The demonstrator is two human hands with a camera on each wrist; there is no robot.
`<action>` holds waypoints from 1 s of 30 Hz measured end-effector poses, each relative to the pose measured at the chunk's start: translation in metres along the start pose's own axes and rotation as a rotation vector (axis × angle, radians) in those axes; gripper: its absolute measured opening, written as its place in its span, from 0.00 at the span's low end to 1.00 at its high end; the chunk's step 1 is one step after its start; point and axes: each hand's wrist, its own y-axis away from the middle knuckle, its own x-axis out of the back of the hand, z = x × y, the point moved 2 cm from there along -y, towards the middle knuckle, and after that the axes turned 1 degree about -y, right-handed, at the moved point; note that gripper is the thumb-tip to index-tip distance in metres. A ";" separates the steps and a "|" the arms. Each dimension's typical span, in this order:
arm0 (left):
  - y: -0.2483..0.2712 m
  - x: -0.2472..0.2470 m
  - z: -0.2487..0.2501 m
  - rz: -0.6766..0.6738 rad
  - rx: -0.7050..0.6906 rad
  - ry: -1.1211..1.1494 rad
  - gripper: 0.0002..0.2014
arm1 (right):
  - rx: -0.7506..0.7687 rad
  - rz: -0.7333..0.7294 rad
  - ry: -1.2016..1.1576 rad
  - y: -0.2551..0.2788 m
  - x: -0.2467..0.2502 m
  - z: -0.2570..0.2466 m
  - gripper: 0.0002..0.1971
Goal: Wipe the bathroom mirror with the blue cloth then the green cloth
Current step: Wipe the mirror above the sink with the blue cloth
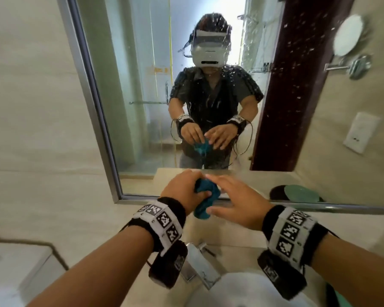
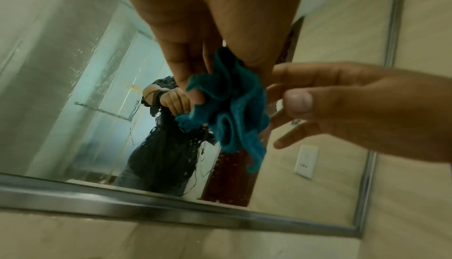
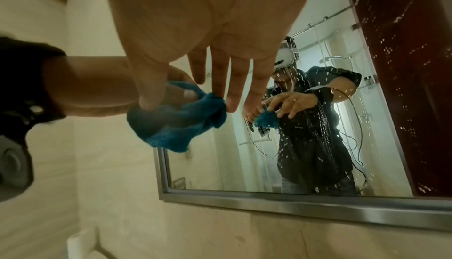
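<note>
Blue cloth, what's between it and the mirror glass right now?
Nothing that shows: the blue cloth hangs bunched from the left hand, short of the droplet-spattered mirror, with only air between. The right wrist view shows the gap best.

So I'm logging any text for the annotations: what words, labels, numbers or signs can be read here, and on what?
None can be read.
Wristbands: square black-and-white code markers, no letters.
Reflected wristbands in the mirror: white tags, print too small.
Orange sticker on the reflected glass door: blurred.
Wall socket plate: no legible marking.
</note>
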 end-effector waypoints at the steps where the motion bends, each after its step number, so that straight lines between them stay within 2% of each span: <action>1: 0.003 0.006 0.007 0.018 0.018 0.036 0.10 | -0.008 0.012 -0.041 0.003 0.004 -0.005 0.37; 3: 0.008 0.021 0.021 0.038 0.047 0.102 0.09 | -0.019 0.055 -0.115 0.008 0.014 -0.014 0.33; 5: 0.012 0.035 0.032 0.045 0.052 0.161 0.10 | -0.047 0.128 -0.130 0.015 0.026 -0.023 0.23; 7: 0.016 0.044 0.041 0.048 0.020 0.183 0.12 | -0.094 0.185 -0.040 0.024 0.036 -0.027 0.13; 9: 0.023 0.048 0.045 0.025 -0.019 0.203 0.12 | -0.145 0.204 0.050 0.035 0.043 -0.028 0.10; 14: 0.033 0.045 0.040 -0.078 -0.094 0.173 0.13 | -0.329 0.202 0.184 0.065 0.058 -0.028 0.12; 16: 0.038 0.043 0.041 -0.082 -0.133 0.132 0.09 | -0.390 0.211 0.156 0.077 0.066 -0.028 0.12; 18: 0.044 0.041 0.047 -0.142 -0.164 0.139 0.07 | -0.407 0.227 0.119 0.085 0.075 -0.027 0.12; 22: 0.055 0.036 0.067 -0.425 -0.154 0.144 0.20 | -0.348 0.360 -0.024 0.089 0.093 -0.025 0.12; 23: 0.054 0.036 0.072 -0.436 -0.144 0.167 0.22 | -0.326 0.374 -0.081 0.089 0.096 -0.025 0.13; 26: 0.045 0.035 0.089 -0.336 -0.120 0.194 0.20 | -0.244 0.355 -0.172 0.093 0.107 -0.022 0.16; 30: 0.031 0.017 0.123 -0.329 -0.133 0.142 0.28 | -0.124 0.355 -0.166 0.098 0.127 -0.003 0.20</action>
